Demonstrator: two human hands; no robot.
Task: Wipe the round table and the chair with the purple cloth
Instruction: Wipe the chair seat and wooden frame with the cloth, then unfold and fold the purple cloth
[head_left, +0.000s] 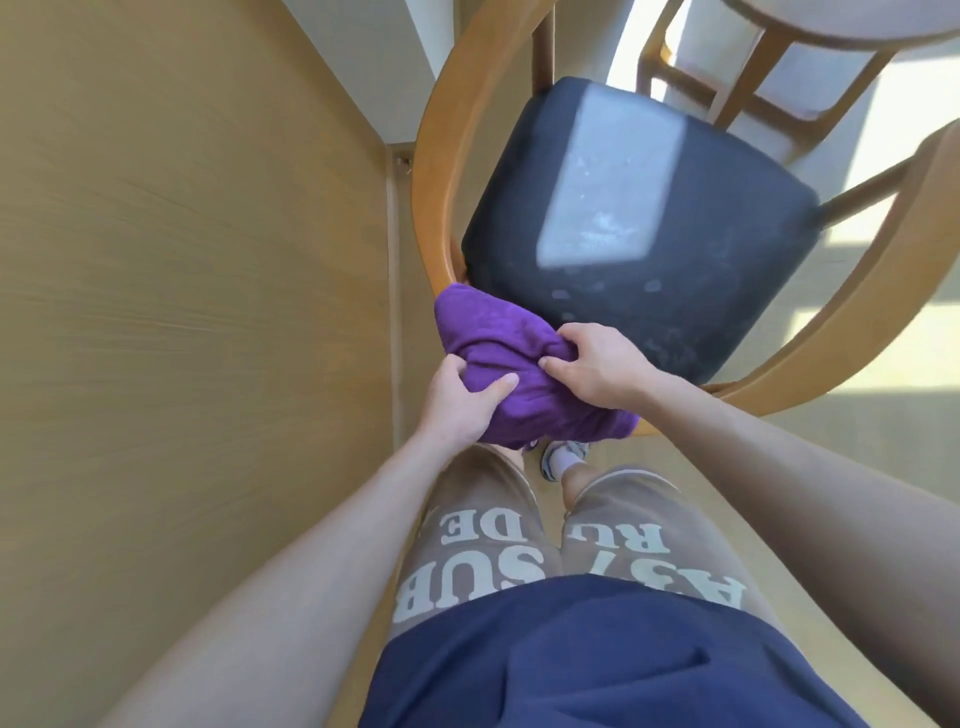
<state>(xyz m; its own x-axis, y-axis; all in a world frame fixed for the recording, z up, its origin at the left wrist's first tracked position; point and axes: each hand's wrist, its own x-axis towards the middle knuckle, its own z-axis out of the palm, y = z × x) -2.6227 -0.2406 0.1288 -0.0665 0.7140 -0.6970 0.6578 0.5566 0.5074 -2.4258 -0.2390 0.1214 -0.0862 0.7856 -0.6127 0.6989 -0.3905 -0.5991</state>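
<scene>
A wooden chair (436, 156) with a curved frame and a dark seat cushion (649, 270) stands right below me. The bunched purple cloth (498, 338) lies over the chair's curved back rail at the near left corner of the seat. My left hand (457, 400) grips the cloth from the left, thumb on top. My right hand (597, 364) pinches the cloth from the right with curled fingers. The round table (841, 26) shows only as a pale rim at the top right, with its wooden legs below.
A tan wooden wall panel (182, 260) fills the left side, close to the chair. The table's wooden leg frame (737, 88) stands just beyond the seat. Sunlit floor (883, 322) lies to the right. My legs and a shoe (561, 460) are under the cloth.
</scene>
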